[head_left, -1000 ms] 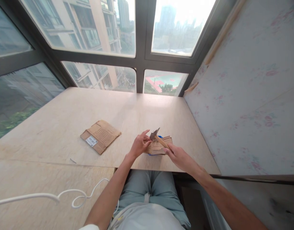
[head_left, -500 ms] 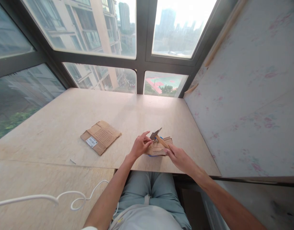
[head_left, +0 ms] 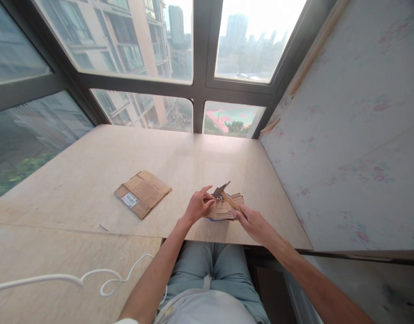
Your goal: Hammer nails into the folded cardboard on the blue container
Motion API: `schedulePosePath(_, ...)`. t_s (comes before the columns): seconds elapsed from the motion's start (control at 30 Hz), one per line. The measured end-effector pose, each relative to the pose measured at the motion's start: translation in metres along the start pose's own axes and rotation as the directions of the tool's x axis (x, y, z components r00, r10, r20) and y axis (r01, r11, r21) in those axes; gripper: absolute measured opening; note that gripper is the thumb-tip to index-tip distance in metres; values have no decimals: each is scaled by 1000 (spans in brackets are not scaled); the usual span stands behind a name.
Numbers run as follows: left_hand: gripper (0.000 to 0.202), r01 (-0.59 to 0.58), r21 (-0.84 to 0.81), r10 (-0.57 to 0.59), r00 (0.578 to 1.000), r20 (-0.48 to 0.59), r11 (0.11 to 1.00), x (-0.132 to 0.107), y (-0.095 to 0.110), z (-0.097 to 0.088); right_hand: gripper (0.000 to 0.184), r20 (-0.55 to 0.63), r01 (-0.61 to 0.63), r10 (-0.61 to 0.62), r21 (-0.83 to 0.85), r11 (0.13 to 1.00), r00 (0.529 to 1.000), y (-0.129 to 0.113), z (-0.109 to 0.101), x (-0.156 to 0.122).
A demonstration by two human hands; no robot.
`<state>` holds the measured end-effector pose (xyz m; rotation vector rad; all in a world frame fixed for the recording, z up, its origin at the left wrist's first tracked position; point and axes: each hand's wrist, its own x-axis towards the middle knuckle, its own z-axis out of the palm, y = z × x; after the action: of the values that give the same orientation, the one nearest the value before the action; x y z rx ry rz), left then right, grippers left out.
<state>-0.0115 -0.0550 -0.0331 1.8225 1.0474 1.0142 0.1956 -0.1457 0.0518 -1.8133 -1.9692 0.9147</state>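
Observation:
My right hand (head_left: 252, 224) is wrapped around the wooden handle of a hammer (head_left: 230, 200). The hammer's dark metal head slants just above the fingertips of my left hand (head_left: 198, 206). The left thumb and a finger are pinched together over the left side of a stack of cardboard pieces (head_left: 223, 210); whatever is between them is too small to make out. Several thin, dark, nail-like pins (head_left: 220, 200) stand in the stack beside those fingertips. A bit of blue material (head_left: 217, 220) shows under the cardboard, mostly hidden.
A flattened brown cardboard piece (head_left: 144, 193) with print and a white label lies to the left on the pale tabletop (head_left: 179, 157). A single nail (head_left: 103, 227) lies near the seam. A white cable (head_left: 108, 281) curls at lower left. Windows and a papered wall (head_left: 345, 157) border the table.
The view has shifted very slightly. Both hands, the hammer and the cardboard stack keep almost the same positions, with the hammer head still over the left fingertips.

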Motion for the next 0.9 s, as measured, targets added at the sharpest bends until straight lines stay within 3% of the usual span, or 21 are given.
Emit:
schedulePosePath(0.43,55,-8,55,8,1000,3,998,0,-2,0,31,9,-14,13,24,1000,1000,1,2,-1)
schedulePosePath(0.77,49,-30,121,28,999,19,992,1,5,-2,32,-43,3,6,188,982,999,3,6,-9)
schedulePosePath(0.9,46,-52,168,49,999,23,984,-1,2,-1,35,-126,-30,73,313,949,989,11,13,-17)
